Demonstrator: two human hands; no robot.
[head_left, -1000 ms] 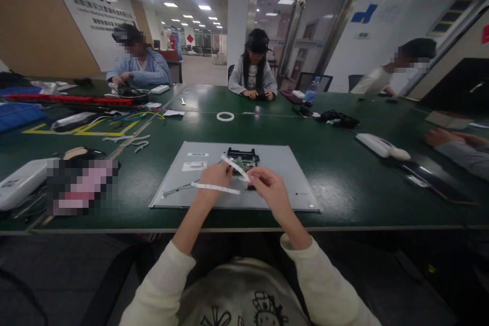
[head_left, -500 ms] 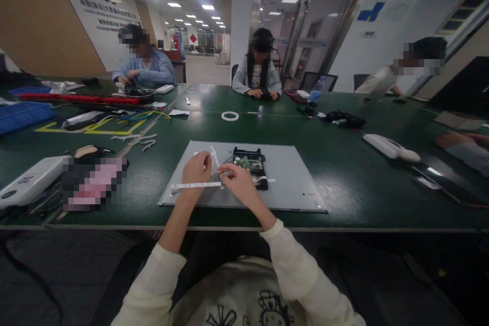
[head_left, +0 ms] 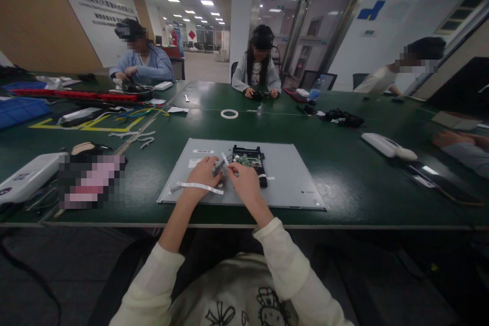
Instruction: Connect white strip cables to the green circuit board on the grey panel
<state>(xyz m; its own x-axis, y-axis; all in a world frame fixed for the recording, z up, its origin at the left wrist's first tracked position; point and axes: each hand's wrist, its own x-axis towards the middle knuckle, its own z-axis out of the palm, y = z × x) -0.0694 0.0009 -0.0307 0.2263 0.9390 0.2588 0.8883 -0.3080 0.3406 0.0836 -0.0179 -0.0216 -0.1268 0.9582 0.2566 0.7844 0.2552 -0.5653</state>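
Note:
A grey flat panel (head_left: 290, 183) lies on the table in front of me. On it sits a black bracket (head_left: 246, 149) with a green circuit board (head_left: 247, 159). My left hand (head_left: 201, 175) is curled over the panel, its fingertips at a dark cable (head_left: 219, 167). Just right of it, my right hand (head_left: 244, 181) pinches a short white tape strip (head_left: 225, 159) beside the bracket. A longer white tape strip (head_left: 200, 187) crosses my left wrist. Part of the cable is hidden between my hands.
A roll of white tape (head_left: 229, 114) lies beyond the panel. To the left are a pink item (head_left: 93, 178), a white device (head_left: 30, 175) and white scraps (head_left: 143, 138). A white device (head_left: 384, 145) and a phone (head_left: 439, 181) lie right. Several people sit around the table.
My left hand has turned and lowered, with its fingers closer to the cable. The short tape strip has shifted right beside my right fingertips. The long strip on my wrist now sits at a different angle.

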